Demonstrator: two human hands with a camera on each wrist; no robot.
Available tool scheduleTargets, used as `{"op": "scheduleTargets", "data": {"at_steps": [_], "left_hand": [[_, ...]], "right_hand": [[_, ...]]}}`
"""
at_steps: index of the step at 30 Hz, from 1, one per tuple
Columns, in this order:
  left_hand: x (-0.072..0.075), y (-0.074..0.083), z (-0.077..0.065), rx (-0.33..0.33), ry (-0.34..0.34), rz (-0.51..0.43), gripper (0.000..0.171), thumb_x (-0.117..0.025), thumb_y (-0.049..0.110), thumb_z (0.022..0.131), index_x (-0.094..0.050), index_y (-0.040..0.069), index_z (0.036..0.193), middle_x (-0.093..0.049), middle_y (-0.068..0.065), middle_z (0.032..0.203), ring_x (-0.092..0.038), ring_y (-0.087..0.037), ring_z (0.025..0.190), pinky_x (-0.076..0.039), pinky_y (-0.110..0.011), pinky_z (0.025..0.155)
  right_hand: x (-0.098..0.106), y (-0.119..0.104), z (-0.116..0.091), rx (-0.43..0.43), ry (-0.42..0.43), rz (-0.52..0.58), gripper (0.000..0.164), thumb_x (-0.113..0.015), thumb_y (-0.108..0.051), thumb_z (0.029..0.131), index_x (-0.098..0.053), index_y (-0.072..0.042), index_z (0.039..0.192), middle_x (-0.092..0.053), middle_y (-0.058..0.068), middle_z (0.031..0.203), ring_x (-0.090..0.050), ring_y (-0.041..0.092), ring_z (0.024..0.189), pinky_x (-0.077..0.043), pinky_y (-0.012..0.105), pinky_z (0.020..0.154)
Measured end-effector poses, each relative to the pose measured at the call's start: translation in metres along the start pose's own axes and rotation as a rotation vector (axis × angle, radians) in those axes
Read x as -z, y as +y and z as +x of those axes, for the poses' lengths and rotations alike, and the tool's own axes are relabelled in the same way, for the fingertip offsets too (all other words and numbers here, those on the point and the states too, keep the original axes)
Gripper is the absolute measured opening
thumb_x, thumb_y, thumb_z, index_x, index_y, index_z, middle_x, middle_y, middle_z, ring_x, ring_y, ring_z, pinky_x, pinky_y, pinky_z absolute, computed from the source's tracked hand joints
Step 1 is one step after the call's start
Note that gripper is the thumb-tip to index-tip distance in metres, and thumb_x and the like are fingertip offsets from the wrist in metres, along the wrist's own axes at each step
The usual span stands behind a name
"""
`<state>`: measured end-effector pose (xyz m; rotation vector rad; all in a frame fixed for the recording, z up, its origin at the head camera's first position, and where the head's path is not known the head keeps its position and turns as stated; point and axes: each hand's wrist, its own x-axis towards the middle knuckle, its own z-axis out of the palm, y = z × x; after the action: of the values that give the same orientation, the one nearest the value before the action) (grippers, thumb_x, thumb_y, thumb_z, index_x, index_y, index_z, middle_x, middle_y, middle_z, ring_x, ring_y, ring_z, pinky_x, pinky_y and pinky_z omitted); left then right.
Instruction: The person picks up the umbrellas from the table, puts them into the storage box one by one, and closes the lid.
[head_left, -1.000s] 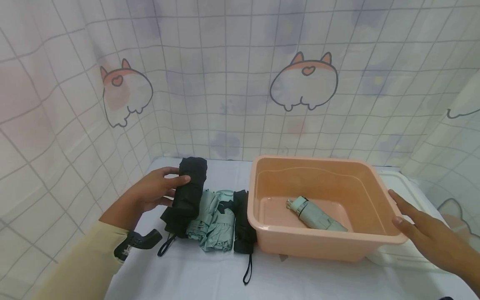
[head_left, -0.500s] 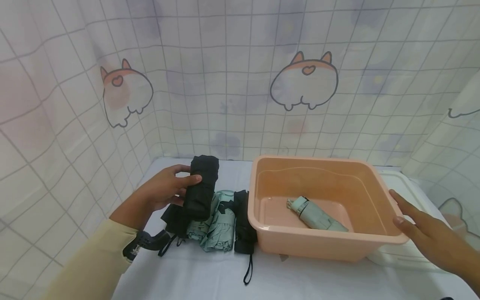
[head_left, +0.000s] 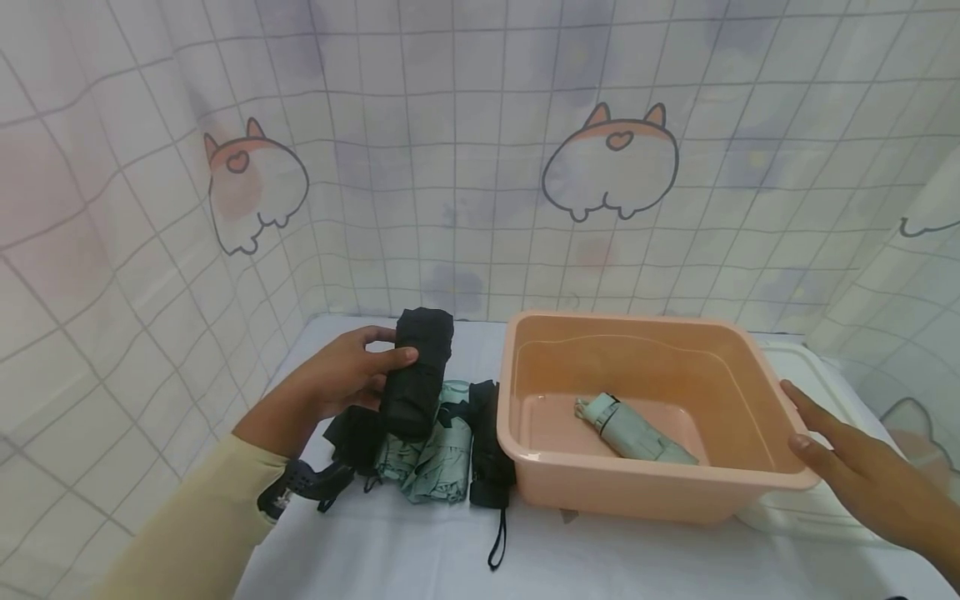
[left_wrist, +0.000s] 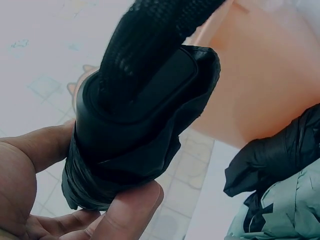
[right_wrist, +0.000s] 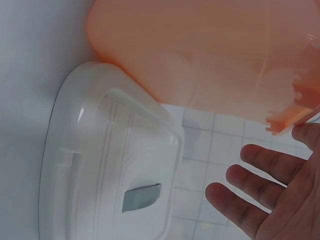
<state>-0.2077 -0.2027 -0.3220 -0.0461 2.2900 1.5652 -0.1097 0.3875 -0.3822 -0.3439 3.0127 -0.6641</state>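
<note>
in left hand (head_left: 347, 367), folded black umbrella (head_left: 422, 379)

Grid-patterned fabric (head_left: 480, 183) hangs behind a white table (head_left: 405, 550).

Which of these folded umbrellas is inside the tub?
The pale green umbrella lying in the peach tub. All others are outside: the black umbrella in the left grip, and the umbrella row left of the tub.

At least four umbrellas (head_left: 422, 392), one tub (head_left: 660, 492), two hands (head_left: 341, 371)
</note>
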Motion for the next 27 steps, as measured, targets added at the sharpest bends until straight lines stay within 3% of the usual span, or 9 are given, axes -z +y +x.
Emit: {"op": "scheduleTargets", "data": {"at_steps": [9,19,27], "left_hand": [[-0.009,0.008,0.000,0.004,-0.015,-0.016,0.086,-0.076,0.044,0.092,-0.030,0.011,0.157,-0.063,-0.022,0.126,-0.070,-0.035,0.104,-0.059,-0.049,0.087],[-0.019,0.017,-0.001,-0.012,-0.033,0.010,0.087,-0.075,0.045,0.093,-0.029,0.010,0.158,-0.055,-0.021,0.138,-0.059,-0.042,0.124,-0.055,-0.054,0.094],[-0.033,0.025,0.000,-0.009,-0.026,0.012,0.084,-0.077,0.044,0.092,-0.033,0.013,0.156,-0.061,-0.019,0.129,-0.064,-0.038,0.115,-0.059,-0.050,0.088]], "right_hand": [[0.001,0.002,0.002,-0.013,-0.020,0.002,0.068,-0.041,-0.032,0.112,-0.001,-0.021,0.165,-0.037,0.046,0.144,-0.043,0.075,0.115,-0.038,0.086,0.073],[0.001,0.003,0.001,0.020,-0.005,0.016,0.067,-0.041,-0.028,0.112,-0.001,-0.020,0.165,-0.037,0.047,0.142,-0.043,0.077,0.111,-0.037,0.086,0.070],[0.000,0.004,0.000,0.026,-0.003,0.019,0.067,-0.041,-0.027,0.112,-0.001,-0.020,0.165,-0.036,0.048,0.142,-0.041,0.078,0.111,-0.035,0.087,0.070]]}}
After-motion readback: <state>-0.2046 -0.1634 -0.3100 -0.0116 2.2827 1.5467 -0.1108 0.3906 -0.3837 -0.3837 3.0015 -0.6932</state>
